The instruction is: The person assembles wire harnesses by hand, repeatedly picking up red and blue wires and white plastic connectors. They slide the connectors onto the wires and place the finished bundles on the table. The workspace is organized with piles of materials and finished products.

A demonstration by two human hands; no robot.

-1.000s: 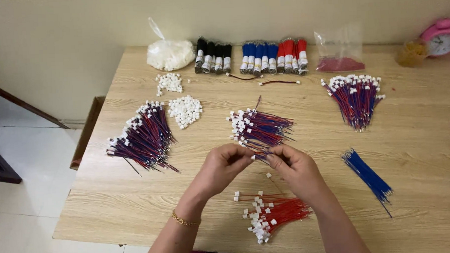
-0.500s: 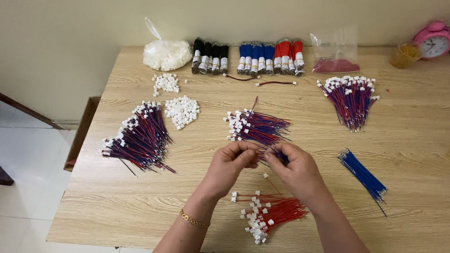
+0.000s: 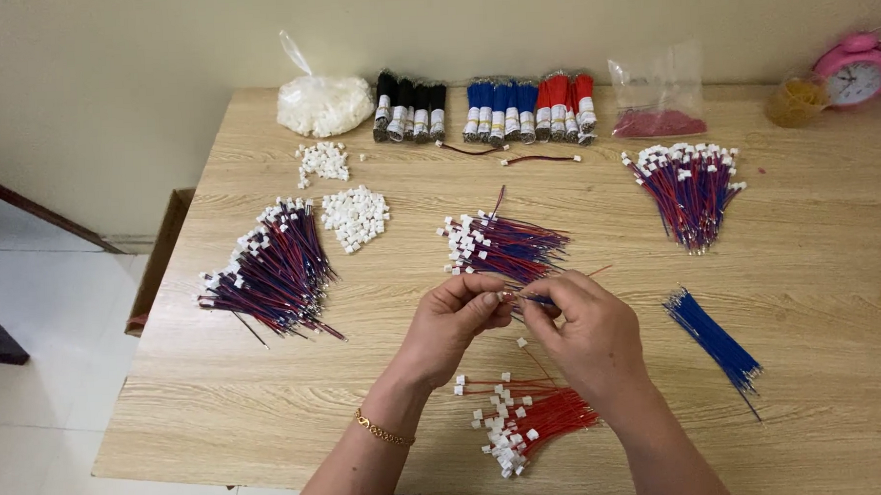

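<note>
**Two hands join wire and connector over a crowded wooden bench**

Above the light wood-grain bench (image 3: 270,410), the left hand (image 3: 450,325) pinches a small white connector (image 3: 506,296) between thumb and fingers, while the right hand (image 3: 585,335) pinches a thin blue wire (image 3: 538,299) right against it. Nearer than the hands lies a bundle of red wires (image 3: 534,420) with white plugs. Just beyond the hands sits a red-and-blue bundle (image 3: 504,245); left of the hands lies a larger dark bundle (image 3: 271,273), and right of them loose blue wires (image 3: 715,337). Farther from the hands are heaps of white connectors (image 3: 354,216), another mixed bundle (image 3: 690,190), then black, blue and red wire rolls (image 3: 484,109), a white bag (image 3: 323,103) and a pink alarm clock (image 3: 856,69) along a cream wall (image 3: 160,52). White floor tiles (image 3: 45,388) lie left of the bench.
</note>
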